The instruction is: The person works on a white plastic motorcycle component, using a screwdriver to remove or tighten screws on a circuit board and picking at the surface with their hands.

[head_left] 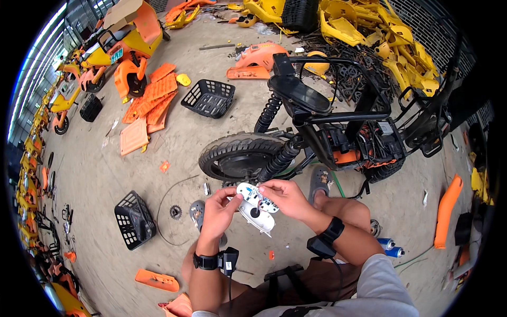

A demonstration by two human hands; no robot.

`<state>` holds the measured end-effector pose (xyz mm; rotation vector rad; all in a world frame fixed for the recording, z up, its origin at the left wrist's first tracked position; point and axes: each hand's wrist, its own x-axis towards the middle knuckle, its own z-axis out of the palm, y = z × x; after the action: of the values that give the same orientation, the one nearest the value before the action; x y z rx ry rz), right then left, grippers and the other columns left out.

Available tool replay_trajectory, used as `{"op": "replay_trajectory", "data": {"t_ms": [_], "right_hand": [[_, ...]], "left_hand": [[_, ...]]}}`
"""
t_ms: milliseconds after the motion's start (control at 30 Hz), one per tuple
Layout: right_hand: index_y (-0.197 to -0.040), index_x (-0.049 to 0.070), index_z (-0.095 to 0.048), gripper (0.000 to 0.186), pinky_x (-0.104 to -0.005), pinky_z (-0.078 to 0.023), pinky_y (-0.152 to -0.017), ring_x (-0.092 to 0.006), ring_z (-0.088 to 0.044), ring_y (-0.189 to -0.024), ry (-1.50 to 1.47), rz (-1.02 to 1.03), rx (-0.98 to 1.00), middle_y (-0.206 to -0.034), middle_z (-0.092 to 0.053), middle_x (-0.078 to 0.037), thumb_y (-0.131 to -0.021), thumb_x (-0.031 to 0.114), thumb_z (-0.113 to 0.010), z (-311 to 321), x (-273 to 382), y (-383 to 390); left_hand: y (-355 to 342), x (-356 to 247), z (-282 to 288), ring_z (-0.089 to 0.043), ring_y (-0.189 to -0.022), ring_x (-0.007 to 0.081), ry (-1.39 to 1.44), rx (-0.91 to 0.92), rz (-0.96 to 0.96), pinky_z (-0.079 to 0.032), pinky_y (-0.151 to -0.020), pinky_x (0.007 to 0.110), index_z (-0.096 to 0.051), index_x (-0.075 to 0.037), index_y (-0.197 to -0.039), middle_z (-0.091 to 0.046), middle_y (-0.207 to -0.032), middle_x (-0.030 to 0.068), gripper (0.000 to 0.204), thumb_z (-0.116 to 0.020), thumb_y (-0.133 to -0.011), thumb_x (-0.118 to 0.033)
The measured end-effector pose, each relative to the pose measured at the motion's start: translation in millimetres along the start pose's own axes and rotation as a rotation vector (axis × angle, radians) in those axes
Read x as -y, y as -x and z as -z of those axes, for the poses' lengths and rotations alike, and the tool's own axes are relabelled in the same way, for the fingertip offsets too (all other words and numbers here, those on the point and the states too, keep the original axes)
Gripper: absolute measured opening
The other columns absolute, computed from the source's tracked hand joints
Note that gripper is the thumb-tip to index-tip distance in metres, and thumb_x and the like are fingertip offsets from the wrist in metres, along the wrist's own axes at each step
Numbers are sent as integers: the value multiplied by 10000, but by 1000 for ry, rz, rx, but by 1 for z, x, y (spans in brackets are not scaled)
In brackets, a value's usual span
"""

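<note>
Low in the middle of the head view, my left hand [221, 210] pinches the left end of a thin white oval board [248, 193] marked with blue and dark spots. The fingers of my right hand [285, 198] are closed on the same board's right side. Just beneath it hangs a silver-white shell-like housing [262, 224] with a round dark part in it; which fingers bear it is unclear. Behind both hands stands a stripped black scooter frame [311, 117], its rear tyre [214, 158] and coil shock nearest the board.
Black baskets [134, 219] [208, 98], orange panels [150, 95] and a sprocket [176, 211] lie on the concrete floor [95, 195]. Yellow-orange scooters [116, 47] line the left. Yellow parts [401, 53] are piled at back right. Blue spray cans [393, 251] lie right of my arm.
</note>
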<state>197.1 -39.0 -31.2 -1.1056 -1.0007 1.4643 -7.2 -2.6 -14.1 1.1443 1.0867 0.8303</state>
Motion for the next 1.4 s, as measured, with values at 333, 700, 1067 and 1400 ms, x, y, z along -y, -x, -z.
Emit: {"op": "replay_trajectory", "data": {"t_ms": [333, 700, 1067, 1400], "right_hand": [[-1129, -41, -658, 271, -215, -494, -664, -46, -606, -798, 64, 28, 5, -930, -689, -24, -982, 183, -614, -1, 5, 2], [-1184, -8, -655, 326, -237, -536, -608, -85, -654, -763, -66, -149, 10, -937, -710, -41, -977, 242, -624, 11, 8, 0], [-1178, 20, -661, 316, -215, -500, -583, -63, -631, -775, -144, -225, 17, -950, -710, -20, -950, 240, -664, 11, 14, 3], [-1137, 15, -664, 278, -235, -530, -600, -88, -635, -793, -141, -200, 8, -936, -694, -40, -947, 218, -667, 9, 7, 3]], "left_hand": [[0, -4, 5, -660, -818, 112, 184, -87, 46, -561, -743, 265, -642, 47, -1106, -698, -959, 76, 217, -646, -941, -95], [1, -4, -6, -635, -1022, 168, 401, -51, 81, -520, -898, 345, -403, -33, -1396, -654, -1139, 111, 491, -622, -962, -104], [4, 0, -17, -618, -1075, 200, 638, 65, 216, -505, -932, 367, -477, -59, -1302, -627, -1173, 87, 373, -570, -940, -68], [2, 6, -26, -632, -1045, 195, 496, 58, 55, -509, -920, 339, -494, -46, -1248, -643, -1140, 88, 356, -576, -909, 24]]}}
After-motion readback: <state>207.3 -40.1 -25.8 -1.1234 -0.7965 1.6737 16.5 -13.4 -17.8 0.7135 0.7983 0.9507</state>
